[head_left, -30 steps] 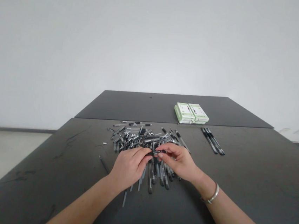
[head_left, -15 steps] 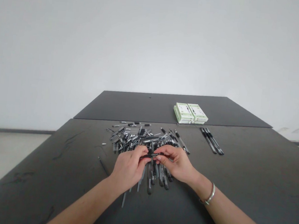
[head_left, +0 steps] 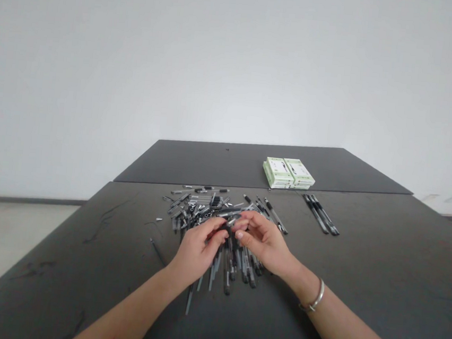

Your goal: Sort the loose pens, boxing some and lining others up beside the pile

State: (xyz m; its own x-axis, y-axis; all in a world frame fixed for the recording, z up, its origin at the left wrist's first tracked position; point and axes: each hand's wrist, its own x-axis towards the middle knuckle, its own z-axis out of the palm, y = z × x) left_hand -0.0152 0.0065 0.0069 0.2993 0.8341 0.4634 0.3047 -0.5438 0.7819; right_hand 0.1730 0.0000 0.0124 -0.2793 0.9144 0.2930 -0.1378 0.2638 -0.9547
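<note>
Above the near side of a heap of pen parts (head_left: 202,204), my two hands meet at a small pen (head_left: 233,220). My left hand (head_left: 198,247) is closed, pinching one end between thumb and fingers. The curled fingers of my right hand (head_left: 265,242) touch its other end, with the thumb a little below. Only a short silvery and clear stretch shows; fingers hide the rest. Clear pen barrels with dark ends (head_left: 227,281) fan out beneath the hands, along with thin refill tubes (head_left: 189,299).
Several pens (head_left: 320,213) lie side by side at the right. Green and white boxes (head_left: 288,174) are stacked on the rear table section, beyond a seam. A loose dark refill (head_left: 157,251) lies left of my left hand, and a small white piece (head_left: 159,219) farther back.
The black pen was level between both hands' fingertips. Now it is turned, showing a silvery part, and my right fingers have lifted slightly and loosened from the thumb.
</note>
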